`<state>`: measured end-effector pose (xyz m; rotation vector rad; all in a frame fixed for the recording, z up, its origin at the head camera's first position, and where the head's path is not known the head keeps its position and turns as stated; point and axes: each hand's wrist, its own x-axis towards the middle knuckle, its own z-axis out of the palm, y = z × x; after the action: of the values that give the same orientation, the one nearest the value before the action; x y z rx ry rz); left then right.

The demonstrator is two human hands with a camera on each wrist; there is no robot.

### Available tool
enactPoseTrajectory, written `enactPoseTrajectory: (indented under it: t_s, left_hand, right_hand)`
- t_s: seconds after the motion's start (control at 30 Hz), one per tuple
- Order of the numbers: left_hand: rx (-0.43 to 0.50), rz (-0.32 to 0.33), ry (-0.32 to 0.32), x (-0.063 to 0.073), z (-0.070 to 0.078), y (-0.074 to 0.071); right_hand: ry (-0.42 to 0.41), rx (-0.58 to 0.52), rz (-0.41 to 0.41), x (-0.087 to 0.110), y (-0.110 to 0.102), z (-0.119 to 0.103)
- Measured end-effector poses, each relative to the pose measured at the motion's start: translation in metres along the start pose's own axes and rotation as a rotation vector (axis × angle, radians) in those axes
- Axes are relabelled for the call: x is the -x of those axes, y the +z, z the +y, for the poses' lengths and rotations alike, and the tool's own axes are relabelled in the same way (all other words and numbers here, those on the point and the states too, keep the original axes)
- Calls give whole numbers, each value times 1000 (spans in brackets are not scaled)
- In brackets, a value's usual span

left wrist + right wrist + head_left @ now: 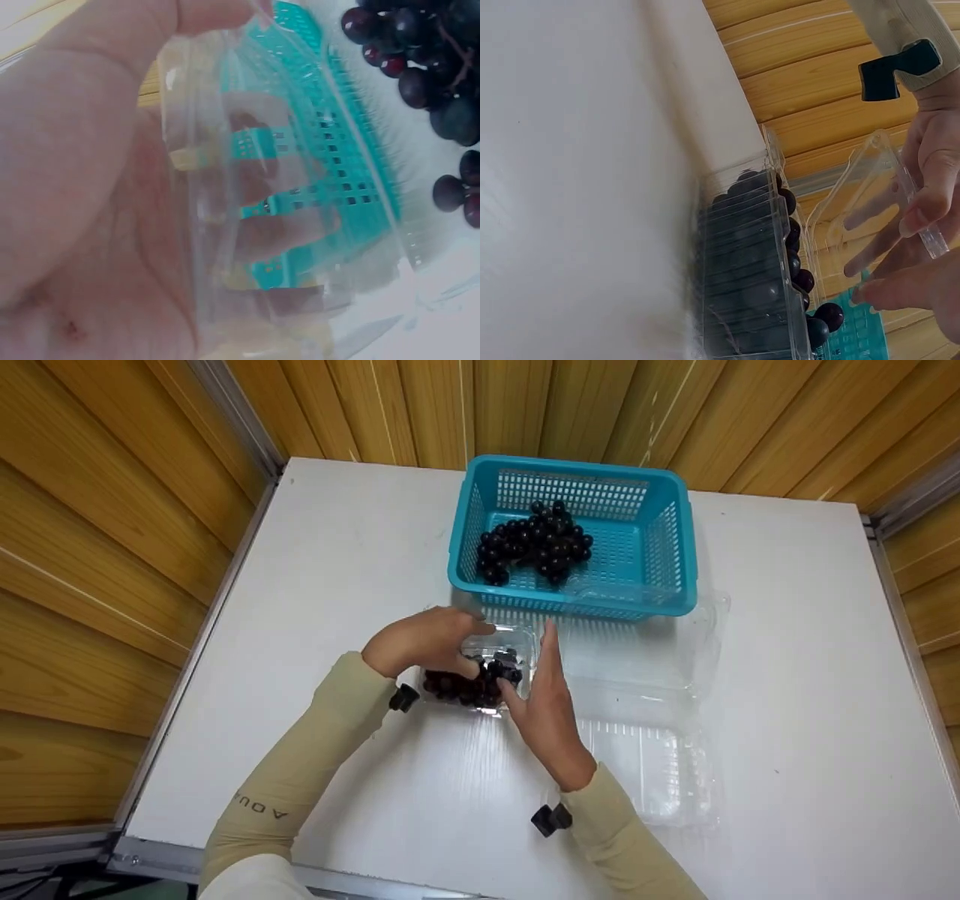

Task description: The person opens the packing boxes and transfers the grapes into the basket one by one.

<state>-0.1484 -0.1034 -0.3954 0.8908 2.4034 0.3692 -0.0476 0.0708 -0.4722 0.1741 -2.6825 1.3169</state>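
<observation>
A clear plastic clamshell box stands on the white table, filled with dark grapes. Its transparent lid is raised on the far side. My left hand grips the lid's edge, thumb on one side and fingers showing through the plastic in the left wrist view. At the right side of the box is my right hand, its fingers straight and pointing away from me. Its thumb reaches over the grapes, right at the nearest ones.
Behind the box sits a turquoise basket with more dark grape bunches. An open, transparent clamshell box lies to the right. Wooden panels enclose the table at the back and sides.
</observation>
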Motion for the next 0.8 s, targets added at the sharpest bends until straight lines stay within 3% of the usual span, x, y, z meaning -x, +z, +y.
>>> enactPoseTrajectory:
  t_s: [0.23, 0.4, 0.63, 0.8]
  left_hand:
    - [73, 72, 52, 1, 3, -9]
    - [45, 103, 71, 2, 6, -14]
    - [-31, 185, 166, 3, 9, -21]
    - [-74, 270, 171, 2, 11, -22]
  right_hand:
    - [163, -76, -62, 0, -3, -3]
    - [208, -57, -112, 1, -3, -3]
    - [127, 15, -146, 4, 0, -1]
    - [47, 60, -135, 7, 2, 2]
